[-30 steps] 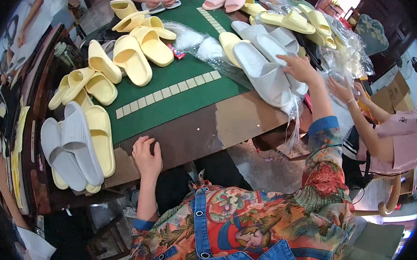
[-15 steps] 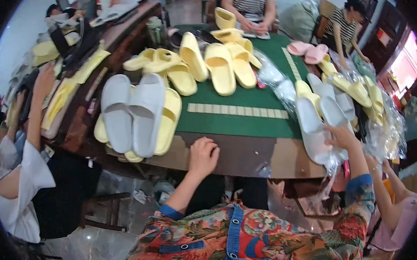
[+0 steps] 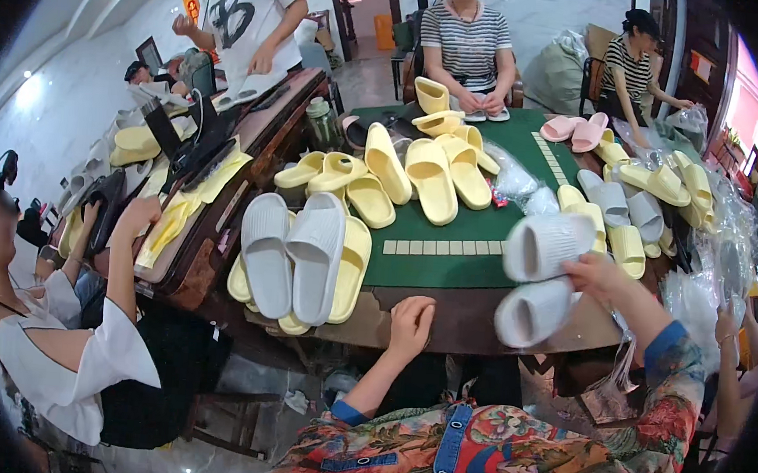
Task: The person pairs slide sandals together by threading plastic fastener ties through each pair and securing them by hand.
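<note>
A pair of grey slippers, one (image 3: 547, 246) above the other (image 3: 532, 312), is gripped by my right hand (image 3: 594, 276) over the right front of the table. My left hand (image 3: 411, 325) rests at the table's front edge, its fingers loosely curled with nothing seen in them. Left of it, two grey slippers (image 3: 314, 254) lie on top of yellow slippers (image 3: 353, 274). A row of small cream tiles (image 3: 442, 248) runs across the green mat (image 3: 429, 273) ahead of my hands.
Several yellow slippers (image 3: 430, 178) are heaped at the middle of the table. More grey and yellow slippers (image 3: 606, 198) and clear plastic bags (image 3: 700, 290) crowd the right side. Co-workers sit or stand around, one in a white top (image 3: 71, 360) close on the left.
My right hand has lifted the grey slippers off the table's right side and brought them left, turned sideways. The view has tilted up and shifted left. My left hand stays at the edge.
</note>
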Tool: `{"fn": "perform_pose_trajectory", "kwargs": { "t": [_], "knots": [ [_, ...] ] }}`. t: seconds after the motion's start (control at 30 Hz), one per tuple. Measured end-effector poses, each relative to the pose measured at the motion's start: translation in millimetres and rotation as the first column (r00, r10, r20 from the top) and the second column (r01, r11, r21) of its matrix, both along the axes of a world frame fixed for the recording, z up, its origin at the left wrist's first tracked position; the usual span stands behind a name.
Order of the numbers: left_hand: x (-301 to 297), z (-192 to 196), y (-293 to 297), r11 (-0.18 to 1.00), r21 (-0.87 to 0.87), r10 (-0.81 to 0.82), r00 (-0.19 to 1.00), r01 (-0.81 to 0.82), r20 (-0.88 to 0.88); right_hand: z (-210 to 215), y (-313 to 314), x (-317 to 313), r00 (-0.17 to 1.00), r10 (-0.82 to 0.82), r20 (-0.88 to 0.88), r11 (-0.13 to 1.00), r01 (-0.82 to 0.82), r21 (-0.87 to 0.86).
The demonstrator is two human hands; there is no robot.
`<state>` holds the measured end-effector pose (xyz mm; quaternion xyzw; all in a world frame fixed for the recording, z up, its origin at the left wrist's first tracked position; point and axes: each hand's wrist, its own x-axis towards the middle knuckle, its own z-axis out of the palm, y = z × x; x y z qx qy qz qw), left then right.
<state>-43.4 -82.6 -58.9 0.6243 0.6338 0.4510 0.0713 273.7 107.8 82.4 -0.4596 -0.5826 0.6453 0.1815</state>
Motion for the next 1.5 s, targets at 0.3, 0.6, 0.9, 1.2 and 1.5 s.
{"fn": "perform_pose_trajectory", "kwargs": {
  "t": [0.3,0.6,0.9,1.2,1.5],
  "knots": [
    [27,22,-30,0.950,0.312,-0.007,0.993,-0.030,0.119,-64,-46,-99,0.979,0.159,-0.126,0.971,-0.178,-0.158],
    [66,9,-28,0.998,0.059,0.013,0.979,-0.001,-0.202,-86,-26,-99,0.875,0.193,0.445,0.308,-0.484,0.819],
    [-32,36,13,0.958,-0.060,-0.285,0.933,0.279,-0.219,-107,-87,-127,0.984,-0.036,0.175,0.605,-0.118,0.787],
    [-26,49,-11,0.893,-0.344,-0.309,0.951,0.290,0.002,-104,-116,-133,0.999,-0.041,0.034,0.604,-0.002,0.797],
    [-11,65,5,0.979,-0.056,-0.203,0.941,0.195,-0.271,-106,-115,-137,0.982,-0.100,-0.158,0.706,0.182,0.684]
  ]
}}
